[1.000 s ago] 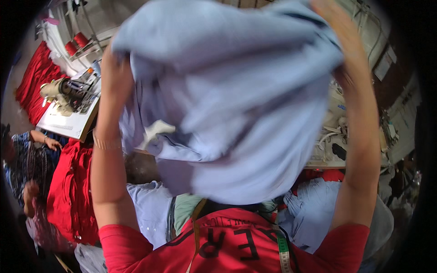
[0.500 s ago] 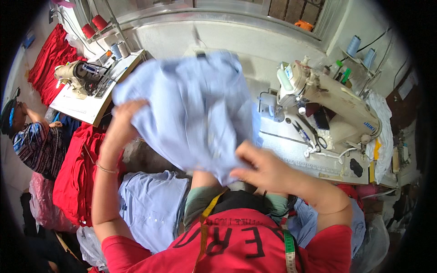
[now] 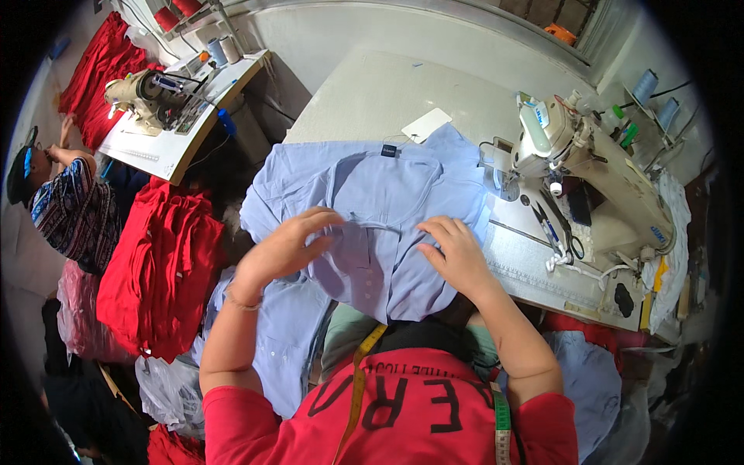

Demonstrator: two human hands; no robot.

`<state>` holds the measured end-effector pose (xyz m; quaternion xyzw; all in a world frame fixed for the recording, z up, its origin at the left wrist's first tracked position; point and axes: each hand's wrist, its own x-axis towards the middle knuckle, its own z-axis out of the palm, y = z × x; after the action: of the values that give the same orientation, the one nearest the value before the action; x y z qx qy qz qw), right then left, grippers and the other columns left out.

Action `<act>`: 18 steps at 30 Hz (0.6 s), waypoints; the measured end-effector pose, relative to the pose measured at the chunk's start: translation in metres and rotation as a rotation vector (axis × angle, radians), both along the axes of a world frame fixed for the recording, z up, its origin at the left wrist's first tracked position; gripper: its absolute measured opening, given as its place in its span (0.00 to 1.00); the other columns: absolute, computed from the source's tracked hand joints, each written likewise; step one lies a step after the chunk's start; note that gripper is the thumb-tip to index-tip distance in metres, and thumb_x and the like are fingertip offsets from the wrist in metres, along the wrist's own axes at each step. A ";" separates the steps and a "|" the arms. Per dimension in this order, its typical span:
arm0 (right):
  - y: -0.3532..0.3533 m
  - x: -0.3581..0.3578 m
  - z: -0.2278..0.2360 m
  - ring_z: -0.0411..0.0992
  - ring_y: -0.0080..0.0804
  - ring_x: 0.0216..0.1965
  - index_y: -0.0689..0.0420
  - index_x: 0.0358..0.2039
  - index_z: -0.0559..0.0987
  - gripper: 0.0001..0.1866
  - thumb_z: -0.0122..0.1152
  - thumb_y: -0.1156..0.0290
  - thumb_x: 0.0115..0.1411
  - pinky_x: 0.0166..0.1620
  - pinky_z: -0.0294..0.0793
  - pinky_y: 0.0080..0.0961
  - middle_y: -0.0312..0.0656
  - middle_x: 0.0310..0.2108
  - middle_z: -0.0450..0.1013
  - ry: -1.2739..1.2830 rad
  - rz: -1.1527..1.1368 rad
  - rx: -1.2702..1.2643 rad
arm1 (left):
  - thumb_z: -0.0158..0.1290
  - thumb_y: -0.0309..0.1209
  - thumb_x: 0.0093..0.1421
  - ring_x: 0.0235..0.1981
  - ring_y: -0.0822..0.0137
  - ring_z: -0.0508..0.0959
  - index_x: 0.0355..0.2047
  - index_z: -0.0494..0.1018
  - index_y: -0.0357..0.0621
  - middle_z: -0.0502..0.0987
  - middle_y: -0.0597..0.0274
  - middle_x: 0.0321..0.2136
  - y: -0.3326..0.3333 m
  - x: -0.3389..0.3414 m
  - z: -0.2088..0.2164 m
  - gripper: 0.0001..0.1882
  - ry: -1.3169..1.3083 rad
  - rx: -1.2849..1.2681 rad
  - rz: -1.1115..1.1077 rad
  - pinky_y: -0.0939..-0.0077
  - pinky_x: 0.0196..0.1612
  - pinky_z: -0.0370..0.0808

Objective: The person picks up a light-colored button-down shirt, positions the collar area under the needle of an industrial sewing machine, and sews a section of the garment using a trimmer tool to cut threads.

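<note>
A light blue shirt point(image 3: 453, 182) lies spread over the table's near edge and hangs toward my lap. Its round neckline faces up, with a dark label at the far side and a buttoned placket below. My left hand point(image 3: 291, 242) rests over the left side of the neck opening, fingers bent and thumb apart. On the opposite side, my right hand point(image 3: 456, 252) lies on the cloth, fingers curved and spread from the thumb. Neither hand pinches the fabric. A sewing machine point(image 3: 601, 163) stands just right of the shirt, its needle end beside the sleeve.
Black-handled scissors point(image 3: 559, 225) lie by the machine. A white card point(image 3: 426, 125) sits beyond the shirt. Blue garments point(image 3: 271, 341) and a red garment pile point(image 3: 159, 271) are at left. A second sewing machine point(image 3: 143, 97) stands back left, near another person point(image 3: 74, 201).
The shirt, held up and blurred in motion before, now lies flat on the table. Both my hands have let go of its edges and come inward to the neckline.
</note>
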<state>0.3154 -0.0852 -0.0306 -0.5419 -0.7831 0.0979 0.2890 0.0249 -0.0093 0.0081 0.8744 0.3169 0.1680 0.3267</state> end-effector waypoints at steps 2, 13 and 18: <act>-0.001 0.000 0.001 0.67 0.42 0.43 0.58 0.41 0.74 0.16 0.59 0.67 0.52 0.46 0.67 0.35 0.41 0.40 0.70 -0.002 0.001 0.007 | 0.54 0.22 0.52 0.45 0.54 0.72 0.45 0.70 0.36 0.70 0.53 0.44 0.000 0.025 -0.017 0.18 -0.083 -0.111 0.100 0.68 0.49 0.69; 0.018 -0.013 0.015 0.68 0.40 0.41 0.55 0.37 0.75 0.11 0.57 0.69 0.52 0.45 0.65 0.34 0.39 0.36 0.71 -0.076 0.018 -0.044 | 0.57 0.24 0.50 0.40 0.59 0.73 0.32 0.73 0.38 0.70 0.57 0.38 0.013 0.041 -0.034 0.09 -0.096 0.017 0.179 0.72 0.42 0.70; 0.027 -0.036 0.010 0.68 0.40 0.40 0.55 0.34 0.75 0.08 0.57 0.70 0.52 0.44 0.65 0.35 0.39 0.35 0.71 0.027 0.076 -0.060 | 0.58 0.23 0.49 0.42 0.60 0.72 0.31 0.74 0.41 0.70 0.58 0.41 0.014 0.041 -0.043 0.08 -0.179 0.053 0.137 0.71 0.43 0.70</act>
<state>0.2796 -0.0586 -0.0205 -0.5188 -0.7959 0.1398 0.2791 0.0656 0.0042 -0.0354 0.8406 0.3408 0.2757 0.3182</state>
